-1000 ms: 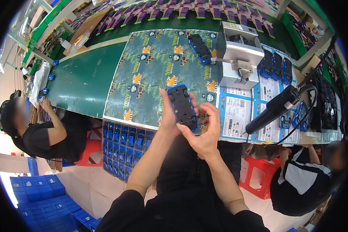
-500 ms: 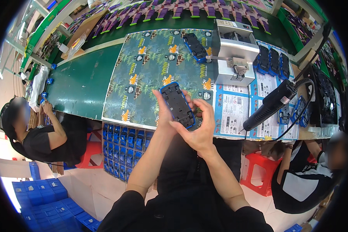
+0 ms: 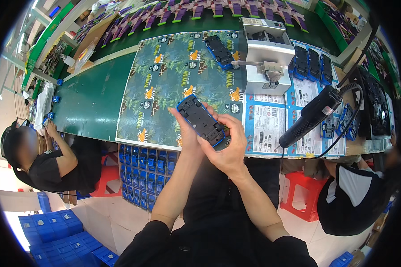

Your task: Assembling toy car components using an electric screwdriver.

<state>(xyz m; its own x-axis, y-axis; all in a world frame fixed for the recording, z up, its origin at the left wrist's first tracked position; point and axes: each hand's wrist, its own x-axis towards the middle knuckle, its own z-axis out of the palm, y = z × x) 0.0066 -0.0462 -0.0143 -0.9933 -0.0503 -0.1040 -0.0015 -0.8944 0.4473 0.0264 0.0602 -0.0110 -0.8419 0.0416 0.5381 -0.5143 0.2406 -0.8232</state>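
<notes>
A blue toy car [image 3: 202,121] lies belly up between my hands, its black underside facing me. My left hand [image 3: 188,133] is closed around it from below and the left side. On the right, my right hand [image 3: 229,144] grips the car's near end, thumb along its lower edge and fingers at its side. Beyond them, another upturned toy car [image 3: 219,52] lies on the patterned sheet [image 3: 165,80]. Right of that stands a silver metal machine [image 3: 266,66]. A black electric screwdriver [image 3: 309,118] hangs to the right of my hands, its tip pointing down and left.
Several upturned cars [image 3: 313,64] lie right of the machine, with more car parts [image 3: 346,120] beside the screwdriver's cable. A conveyor with purple and green items [image 3: 196,12] runs behind. Blue cars fill a tray [image 3: 142,173] below the table edge. People sit on red stools [image 3: 300,196] at both sides.
The car in my hands has tilted further, its far end swinging left. The whole view has shifted slightly. The person at right has leaned away toward the edge of view.
</notes>
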